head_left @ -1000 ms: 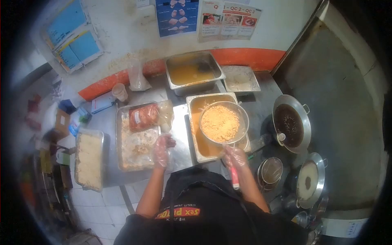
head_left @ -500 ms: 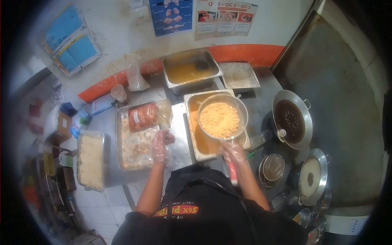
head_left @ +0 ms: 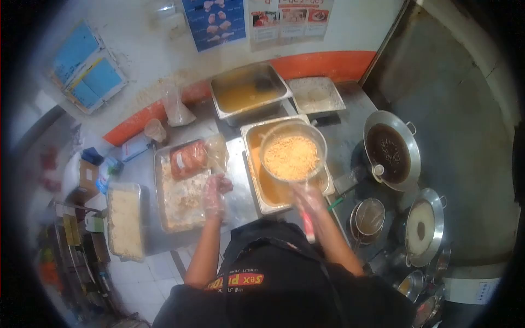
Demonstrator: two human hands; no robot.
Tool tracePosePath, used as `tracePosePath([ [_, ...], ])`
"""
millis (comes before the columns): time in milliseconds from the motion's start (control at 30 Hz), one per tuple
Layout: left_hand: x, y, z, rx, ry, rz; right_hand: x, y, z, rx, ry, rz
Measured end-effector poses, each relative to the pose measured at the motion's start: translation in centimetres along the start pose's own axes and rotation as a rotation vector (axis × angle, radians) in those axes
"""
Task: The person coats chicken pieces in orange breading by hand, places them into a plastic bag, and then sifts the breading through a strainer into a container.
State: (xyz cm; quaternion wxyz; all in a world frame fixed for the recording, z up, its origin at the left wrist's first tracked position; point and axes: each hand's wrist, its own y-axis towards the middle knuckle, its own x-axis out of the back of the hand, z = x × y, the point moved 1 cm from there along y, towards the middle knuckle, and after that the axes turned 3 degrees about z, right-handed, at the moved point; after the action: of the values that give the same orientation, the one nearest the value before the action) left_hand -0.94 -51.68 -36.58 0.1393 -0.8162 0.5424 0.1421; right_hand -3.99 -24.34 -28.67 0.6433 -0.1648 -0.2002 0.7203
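My right hand [head_left: 310, 201], in a clear plastic glove, is closed round the red and white handle of a round strainer [head_left: 292, 151]. Pale yellow crumbs [head_left: 292, 157] fill the strainer, which is over a steel tray of orange-brown liquid [head_left: 268, 205]. My left hand [head_left: 217, 192], also gloved, is beside the right edge of a tray with floury bits [head_left: 188, 205]; its fingers look curled, and whether they hold anything is too small to tell. Just above that hand lies a plastic bag of reddish meat [head_left: 188, 159].
Behind are a deep steel pan of yellowish liquid [head_left: 249, 95] and a floury tray [head_left: 317, 98]. Two woks, one with dark liquid [head_left: 387, 153] and one whitish [head_left: 421, 227], stand right, near small strainers [head_left: 369, 217]. A tray of pale powder [head_left: 126, 221] sits left.
The camera view has shifted slightly. The strainer and my right hand look blurrier, and the crumbs lie differently in the strainer. My left hand remains beside the floury tray.
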Motion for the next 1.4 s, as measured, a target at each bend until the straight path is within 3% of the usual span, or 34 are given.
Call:
tracePosePath([
  [100, -0.4, -0.3, -0.3, 0.023, -0.072, -0.035, 0.7, 2.0, -2.7, 0.115, 0.041, 0.048],
  [133, -0.6, 0.1, -0.4, 0.013, -0.056, -0.024, 1.0, -0.5, -0.4, -0.007, 0.023, 0.092],
  [233, -1.0, -0.3, -0.3, 0.055, -0.046, -0.049, 0.4, 1.1, -1.5, 0.037, 0.061, -0.008],
  [433, -0.6, -0.6, -0.1, 0.028, -0.045, -0.018, 0.8, -1.8, 1.4, -0.175, 0.082, 0.104],
  [533, -0.4, -0.8, -0.6, 0.023, -0.111, -0.044, -0.9, 0.7, 1.3, -0.097, 0.074, 0.027],
  [633, 0.1, -0.5, -0.5, -0.014, -0.075, -0.064, 0.5, -3.0, 2.4, -0.134, 0.0, 0.076],
  [767, 0.2, -0.8, -0.4, 0.026, -0.113, -0.148, -1.3, 0.5, 1.2, -0.081, 0.163, 0.049],
  [900, 0.7, -0.4, 0.0, 0.024, -0.108, -0.067, 0.1, -2.9, 2.3, -0.097, 0.086, 0.054],
  [967, 1.1, -0.7, 0.5, 0.036, -0.18, -0.079, 0.6, -0.9, -0.3, -0.12, 0.106, 0.08],
  [1100, 0.9, -0.2, -0.2, 0.024, -0.17, -0.029, 0.5, 0.6, -0.5, 0.038, 0.072, 0.098],
  [1167, 0.7, -0.8, 0.0, 0.054, -0.132, -0.061, 0.9, -2.3, 0.9, -0.107, 0.068, 0.074],
  [1400, 0.6, -0.7, -0.1, 0.023, -0.059, -0.052, 0.3, -1.2, 1.2, -0.037, 0.021, 0.057],
])
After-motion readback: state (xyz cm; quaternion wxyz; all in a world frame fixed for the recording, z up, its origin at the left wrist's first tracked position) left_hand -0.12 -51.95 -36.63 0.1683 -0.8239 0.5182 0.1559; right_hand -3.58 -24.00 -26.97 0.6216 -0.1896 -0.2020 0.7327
